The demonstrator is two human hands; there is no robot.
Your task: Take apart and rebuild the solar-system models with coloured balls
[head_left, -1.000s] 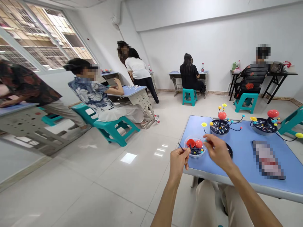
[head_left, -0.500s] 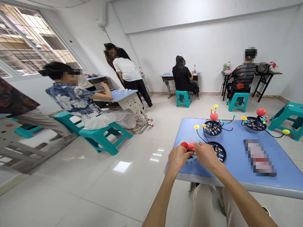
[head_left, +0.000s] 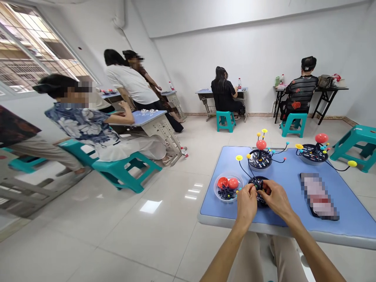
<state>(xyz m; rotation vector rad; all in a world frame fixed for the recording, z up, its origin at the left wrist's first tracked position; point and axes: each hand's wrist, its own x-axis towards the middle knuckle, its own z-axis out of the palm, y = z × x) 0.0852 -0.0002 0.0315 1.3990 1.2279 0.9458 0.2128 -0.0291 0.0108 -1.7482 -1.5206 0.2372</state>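
Observation:
Over the round black base point(head_left: 258, 203) of a planet model, both my hands are working close together. My right hand point(head_left: 276, 197) pinches a small black part above the base. My left hand point(head_left: 246, 203) has its thumb and fingers pressed together just left of it; what they hold is hidden. A clear round tub point(head_left: 216, 194) stands left of my left hand, with red half-shells point(head_left: 223, 182), a red ball point(head_left: 233, 183) and several black rods point(head_left: 225, 192) inside. A curved black rod with a yellow disc point(head_left: 239, 158) rises behind my left hand.
Two planet models with red balls stand farther back, one in the middle point(head_left: 260, 159) and one at the right point(head_left: 314, 154). A phone-like blurred object point(head_left: 319, 197) lies right of my hands on the blue table point(head_left: 217, 213). Other people sit or stand at tables beyond.
Both hands have moved right, from the clear tub to the black base. The tub's contents now show uncovered. In the background a standing person in white has straightened up somewhat.

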